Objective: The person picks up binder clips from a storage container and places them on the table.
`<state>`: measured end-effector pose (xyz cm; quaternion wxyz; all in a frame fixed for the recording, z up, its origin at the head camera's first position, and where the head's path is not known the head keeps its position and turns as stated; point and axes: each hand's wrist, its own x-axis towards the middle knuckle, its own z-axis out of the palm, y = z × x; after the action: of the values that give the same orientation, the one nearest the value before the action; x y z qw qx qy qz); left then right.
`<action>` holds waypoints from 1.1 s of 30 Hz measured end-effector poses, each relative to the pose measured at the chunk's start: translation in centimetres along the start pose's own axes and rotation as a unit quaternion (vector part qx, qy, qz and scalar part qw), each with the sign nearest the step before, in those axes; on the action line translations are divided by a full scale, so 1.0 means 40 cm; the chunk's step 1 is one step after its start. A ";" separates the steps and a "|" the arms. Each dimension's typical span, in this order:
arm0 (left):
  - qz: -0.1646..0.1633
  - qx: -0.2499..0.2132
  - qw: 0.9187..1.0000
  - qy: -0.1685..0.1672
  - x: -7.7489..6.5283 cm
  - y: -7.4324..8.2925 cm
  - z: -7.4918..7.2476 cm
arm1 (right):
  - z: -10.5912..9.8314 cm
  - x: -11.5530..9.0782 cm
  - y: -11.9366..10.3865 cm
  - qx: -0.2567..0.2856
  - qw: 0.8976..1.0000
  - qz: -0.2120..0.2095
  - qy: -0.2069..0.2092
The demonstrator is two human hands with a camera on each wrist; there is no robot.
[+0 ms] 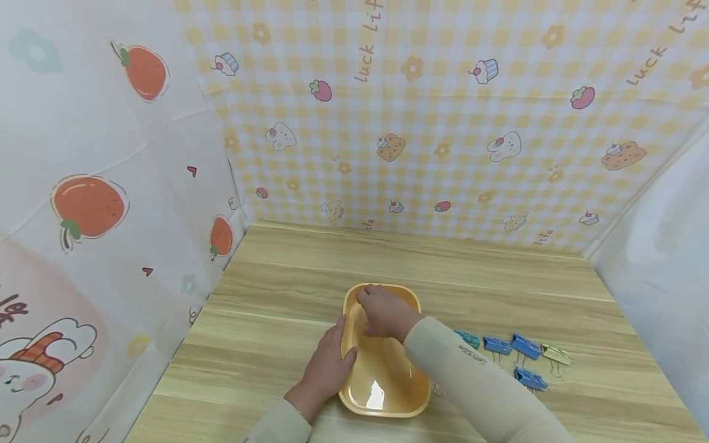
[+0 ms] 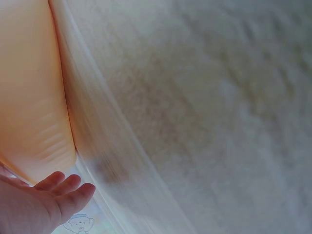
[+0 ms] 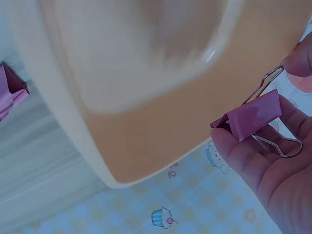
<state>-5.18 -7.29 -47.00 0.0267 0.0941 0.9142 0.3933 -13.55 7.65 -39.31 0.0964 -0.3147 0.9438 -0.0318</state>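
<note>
A yellow-orange plastic basin (image 1: 382, 411) sits on the wooden table in the head view. My left hand (image 1: 328, 363) grips its left rim, thumb over the edge and fingers along the outer wall. The left wrist view shows those fingers (image 2: 73, 190) beside the basin's wall (image 2: 34, 97). My right hand (image 1: 384, 312) is over the far part of the basin. In the right wrist view it holds a pink binder clip (image 3: 256, 114) by its body and one wire handle. That clip is hidden in the head view.
To the basin's right lie a teal clip (image 1: 469, 339), several blue clips (image 1: 526, 346) and a yellow-green clip (image 1: 556, 354). Another pink clip (image 3: 12, 92) shows in the right wrist view. A wire handle (image 1: 439, 390) pokes out beside the basin. Patterned cloth (image 1: 415, 123) stands behind the table.
</note>
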 end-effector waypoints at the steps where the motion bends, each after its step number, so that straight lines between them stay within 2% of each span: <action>1: 0.000 0.000 1.000 0.000 0.000 0.000 0.000 | -0.004 -0.004 0.000 0.002 1.000 -0.002 0.004; 7: -0.002 0.000 1.000 -0.001 -0.001 0.001 0.000 | -0.024 -0.024 0.002 0.008 1.000 -0.008 0.025; 14: -0.002 0.003 1.000 0.001 -0.001 0.004 -0.001 | -0.032 -0.037 0.011 -0.019 0.998 -0.011 0.053; 24: -0.010 0.001 1.000 0.003 0.001 0.004 0.001 | -0.041 -0.065 0.026 -0.010 0.997 -0.017 0.073; 33: -0.007 0.001 1.000 0.006 0.000 0.004 0.002 | -0.041 -0.086 0.056 -0.003 0.993 -0.036 0.112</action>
<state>-5.16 -7.15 -46.94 0.0241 0.0855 0.9153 0.3928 -12.49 11.50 -37.40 -0.0122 -0.3437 0.9366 -0.0671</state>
